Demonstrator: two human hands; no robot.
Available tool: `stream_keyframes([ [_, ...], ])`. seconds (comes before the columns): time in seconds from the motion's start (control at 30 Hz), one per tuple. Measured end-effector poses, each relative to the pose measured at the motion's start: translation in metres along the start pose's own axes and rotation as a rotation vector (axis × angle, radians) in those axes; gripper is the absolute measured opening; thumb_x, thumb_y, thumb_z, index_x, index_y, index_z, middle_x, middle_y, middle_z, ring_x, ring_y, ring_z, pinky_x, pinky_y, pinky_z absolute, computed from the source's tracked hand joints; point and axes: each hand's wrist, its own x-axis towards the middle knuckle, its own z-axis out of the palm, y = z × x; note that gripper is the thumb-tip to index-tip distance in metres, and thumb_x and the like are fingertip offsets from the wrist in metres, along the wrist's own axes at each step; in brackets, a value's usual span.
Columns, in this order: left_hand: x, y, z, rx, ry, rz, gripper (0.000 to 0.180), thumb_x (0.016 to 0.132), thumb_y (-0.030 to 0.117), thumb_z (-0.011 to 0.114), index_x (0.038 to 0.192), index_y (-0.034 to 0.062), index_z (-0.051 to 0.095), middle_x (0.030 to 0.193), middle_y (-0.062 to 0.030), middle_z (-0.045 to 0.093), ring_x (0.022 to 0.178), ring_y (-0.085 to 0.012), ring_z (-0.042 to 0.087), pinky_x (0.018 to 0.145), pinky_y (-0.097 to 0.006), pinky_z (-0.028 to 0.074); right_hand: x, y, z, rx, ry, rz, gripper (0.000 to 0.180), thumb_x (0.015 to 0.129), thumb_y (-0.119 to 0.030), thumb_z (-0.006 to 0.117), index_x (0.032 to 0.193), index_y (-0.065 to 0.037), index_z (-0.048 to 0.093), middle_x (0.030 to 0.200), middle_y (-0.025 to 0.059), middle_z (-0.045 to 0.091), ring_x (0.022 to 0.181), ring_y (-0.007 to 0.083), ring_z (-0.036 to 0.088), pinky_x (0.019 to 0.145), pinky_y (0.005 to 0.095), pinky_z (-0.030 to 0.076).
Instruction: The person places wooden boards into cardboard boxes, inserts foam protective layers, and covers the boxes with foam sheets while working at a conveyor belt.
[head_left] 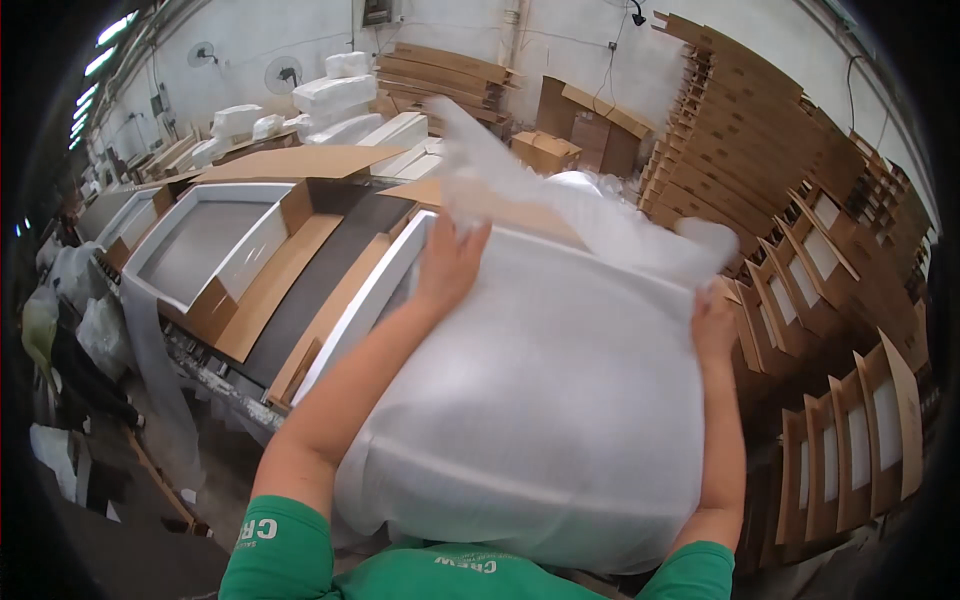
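Green cloth is nearest: the person's shirt (470, 575), its short sleeves ending above two bare forearms that reach forward. Just ahead of it a whitish, semi-see-through foam sheet (540, 400) lies over a broad, boxy form on the counter (335, 238), hanging down in soft folds at the near side. The right hand (713, 318) is at the far right edge of this sheet, its fingers bent; blur hides whether they pinch it, so I cannot tell. Farther along, the left hand (455, 262) is near the sheet's far left corner, thumb standing apart from the fingers. Beside the left forearm, a white frame edge (365, 305) comes out from under the sheet, with a cardboard strip (330, 315) along its outer side. Beyond the hands, a loose, blurred part of the sheet rises and folds over to the right.

To the left, on the same dark-topped counter, an open carton (250, 320) bears another white frame (215, 195). At right stand divided cardboard pieces (850, 440) and, behind them, a tall cardboard stack (750, 130). Farther back are a closed brown box (545, 152), white wrapped packages (335, 97), a fan (283, 74) and a pale wall (450, 25).
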Motion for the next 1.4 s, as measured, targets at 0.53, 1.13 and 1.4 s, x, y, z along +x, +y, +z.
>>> stream_keyframes([
  [0.53, 0.005, -0.216, 0.114, 0.074, -0.593, -0.908, 0.063, 0.078, 0.024, 0.064, 0.125, -0.0051, 0.033, 0.074, -0.0176, 0.060, 0.054, -0.0208, 0.061, 0.051, -0.031, 0.051, -0.117, 0.149, 0.194, 0.277, -0.667, 0.619, 0.027, 0.077, -0.024, 0.060, 0.092, -0.001, 0.059, 0.075, 0.0144, 0.063, 0.069, 0.0275, 0.061, 0.065, 0.0355, 0.046],
  [1.13, -0.099, -0.140, 0.059, 0.808, -1.433, 0.496, 0.103, 0.056, 0.064, 0.066, 0.138, 0.0186, 0.022, 0.142, -0.0135, 0.021, 0.131, -0.0412, 0.010, 0.097, -0.061, 0.018, -0.076, 0.083, 0.199, -0.103, -0.539, -0.222, 0.033, 0.076, -0.019, 0.061, 0.105, -0.009, 0.050, 0.106, 0.0123, 0.053, 0.095, 0.0290, 0.052, 0.076, 0.0425, 0.044],
  [1.4, -0.063, -0.144, 0.098, 0.655, -1.525, 0.139, 0.074, 0.067, 0.054, 0.064, 0.126, 0.0150, 0.042, 0.135, -0.0136, 0.033, 0.125, -0.0332, 0.029, 0.095, -0.050, 0.029, -0.066, 0.131, 0.219, -0.168, -0.571, 0.223, 0.035, 0.081, -0.022, 0.055, 0.107, 0.001, 0.052, 0.108, 0.0202, 0.053, 0.102, 0.0365, 0.049, 0.087, 0.0443, 0.039],
])
